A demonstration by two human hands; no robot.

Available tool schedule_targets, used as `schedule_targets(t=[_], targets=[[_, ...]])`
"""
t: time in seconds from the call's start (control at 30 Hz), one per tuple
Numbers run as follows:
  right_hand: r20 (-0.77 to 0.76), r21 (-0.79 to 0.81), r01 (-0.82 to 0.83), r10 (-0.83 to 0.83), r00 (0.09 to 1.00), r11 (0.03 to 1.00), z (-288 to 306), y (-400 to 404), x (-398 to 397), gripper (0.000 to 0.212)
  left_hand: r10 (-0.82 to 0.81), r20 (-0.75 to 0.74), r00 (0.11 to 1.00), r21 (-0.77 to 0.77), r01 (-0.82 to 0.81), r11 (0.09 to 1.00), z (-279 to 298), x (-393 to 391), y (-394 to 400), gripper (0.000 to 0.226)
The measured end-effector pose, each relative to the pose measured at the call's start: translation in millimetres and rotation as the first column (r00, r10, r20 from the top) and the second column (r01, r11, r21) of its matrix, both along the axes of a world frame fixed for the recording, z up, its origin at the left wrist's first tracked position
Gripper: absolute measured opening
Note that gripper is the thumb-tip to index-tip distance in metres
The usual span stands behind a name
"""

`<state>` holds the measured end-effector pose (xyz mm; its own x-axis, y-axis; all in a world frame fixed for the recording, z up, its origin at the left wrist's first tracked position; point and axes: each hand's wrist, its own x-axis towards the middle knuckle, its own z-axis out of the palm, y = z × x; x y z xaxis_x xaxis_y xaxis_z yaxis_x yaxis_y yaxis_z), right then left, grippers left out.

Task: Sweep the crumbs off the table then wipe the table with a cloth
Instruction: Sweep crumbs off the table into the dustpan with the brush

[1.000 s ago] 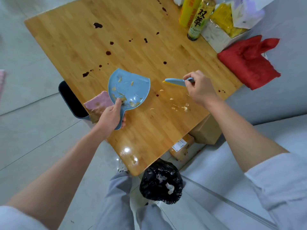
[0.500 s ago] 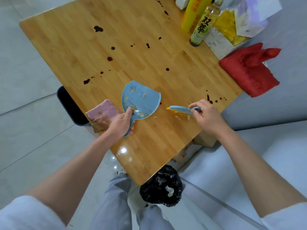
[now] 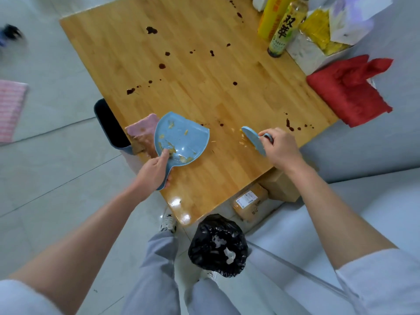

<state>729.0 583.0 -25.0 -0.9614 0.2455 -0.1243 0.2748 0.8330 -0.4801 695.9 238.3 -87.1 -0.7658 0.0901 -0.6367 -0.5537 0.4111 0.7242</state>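
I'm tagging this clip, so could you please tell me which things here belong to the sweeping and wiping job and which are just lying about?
In use:
dustpan, held by left hand
brush, held by right hand
crumbs
pink cloth
table

Lying about:
bottle
red cloth
black bag
box

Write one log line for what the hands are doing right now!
step: sweeping crumbs | left hand: holds dustpan | right hand: holds brush | table: dark stains unwiped
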Motion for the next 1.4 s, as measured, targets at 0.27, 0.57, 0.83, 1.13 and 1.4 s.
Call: schedule_targets(t=[0.27,0.57,0.83,1.13,1.4], targets=[[-0.099,0.002,-0.018,0.018,0.995,1.0,21,-4,23,0.024,-0.055,0.072,0.996,0.053,0.052,0.997,2,113,20,0.072],[-0.005,0.033,-0.052,0.053,0.999,0.998,14,-4,-1,0.023,-0.214,0.114,0.97,0.165,0.194,0.967,-13,170,60,0.062],[-0.115,-0.003,-0.068,0.067,0.991,0.998,19,-22,1,0.025,-0.151,0.06,0.987,0.086,0.146,0.986,-19,144,8,0.067],[-0.006,-0.027,-0.304,0.304,0.953,0.952,9,-50,-6,0.02,-0.065,0.055,0.996,-0.086,0.069,0.994,-17,106,-87,0.065],[-0.143,0.029,-0.101,0.104,0.984,0.994,27,-17,2,0.021,-0.15,0.053,0.987,-0.193,0.157,0.968,-24,100,-113,0.067]])
